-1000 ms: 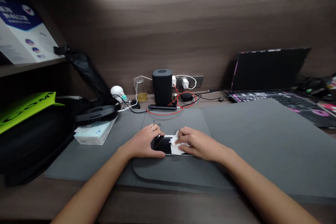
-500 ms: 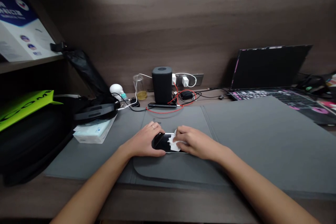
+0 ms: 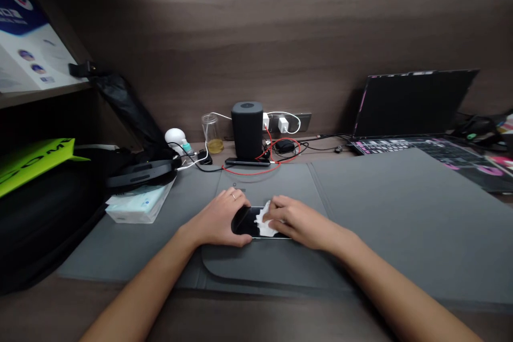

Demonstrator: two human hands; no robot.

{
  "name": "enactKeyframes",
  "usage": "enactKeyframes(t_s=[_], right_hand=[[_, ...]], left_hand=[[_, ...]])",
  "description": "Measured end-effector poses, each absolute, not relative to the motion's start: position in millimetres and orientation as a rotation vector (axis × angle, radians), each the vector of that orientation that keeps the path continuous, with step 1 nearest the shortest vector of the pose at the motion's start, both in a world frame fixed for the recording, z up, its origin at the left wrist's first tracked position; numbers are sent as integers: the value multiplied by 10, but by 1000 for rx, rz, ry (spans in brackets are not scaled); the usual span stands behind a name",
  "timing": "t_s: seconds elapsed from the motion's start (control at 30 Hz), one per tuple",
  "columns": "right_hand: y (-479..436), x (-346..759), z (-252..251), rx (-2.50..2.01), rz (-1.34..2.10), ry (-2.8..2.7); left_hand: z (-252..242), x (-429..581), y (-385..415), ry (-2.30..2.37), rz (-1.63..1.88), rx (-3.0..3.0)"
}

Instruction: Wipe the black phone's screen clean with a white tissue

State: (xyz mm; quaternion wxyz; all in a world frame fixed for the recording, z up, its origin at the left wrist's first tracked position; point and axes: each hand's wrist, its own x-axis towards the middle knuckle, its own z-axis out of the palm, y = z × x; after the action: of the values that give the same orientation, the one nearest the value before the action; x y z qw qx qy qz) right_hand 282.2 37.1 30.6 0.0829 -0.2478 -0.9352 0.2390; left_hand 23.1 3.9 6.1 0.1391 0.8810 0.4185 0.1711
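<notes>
A black phone [image 3: 245, 221] lies flat on a grey desk mat [image 3: 401, 214], screen up. My left hand [image 3: 218, 219] curls round its left end, thumb at the near edge and fingers at the far edge, holding it in place. My right hand [image 3: 296, 219] presses a crumpled white wipe [image 3: 262, 223] onto the screen with closed fingertips. Most of the phone's right half is hidden under that hand.
A black speaker [image 3: 247, 131], a glass [image 3: 212, 133], chargers and a red cable [image 3: 256, 168] line the back wall. An open laptop [image 3: 417, 117] stands at the right. A tissue pack [image 3: 138, 204], a black bag [image 3: 48, 219] and a green bag [image 3: 32, 163] fill the left.
The wipe under my right hand has shifted slightly left along the screen. My left hand keeps its hold. The view has drifted a little to the right.
</notes>
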Motion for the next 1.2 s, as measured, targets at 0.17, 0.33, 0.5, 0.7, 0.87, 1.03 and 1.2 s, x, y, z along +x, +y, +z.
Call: enactKeyframes(t_s=[0.17,0.33,0.5,0.7,0.87,1.03,1.2], right_hand=[[438,2973,348,-685,788,-2809],[503,3176,474,-763,896,-2832],[457,3003,445,-745,902,-2840],[407,2928,423,-726,763,-2868],[451,3198,520,-816,842,-2852],[443,3081,419,-756,740,-2848],[419,2934,286,-644,487,-2874]], left_hand=[[51,211,38,1213,485,2481],[52,203,36,1194,479,2465],[24,176,53,1179,489,2441],[-21,128,79,1172,506,2417],[-8,118,77,1185,514,2433],[16,132,74,1188,519,2425],[11,133,70,1181,514,2463]])
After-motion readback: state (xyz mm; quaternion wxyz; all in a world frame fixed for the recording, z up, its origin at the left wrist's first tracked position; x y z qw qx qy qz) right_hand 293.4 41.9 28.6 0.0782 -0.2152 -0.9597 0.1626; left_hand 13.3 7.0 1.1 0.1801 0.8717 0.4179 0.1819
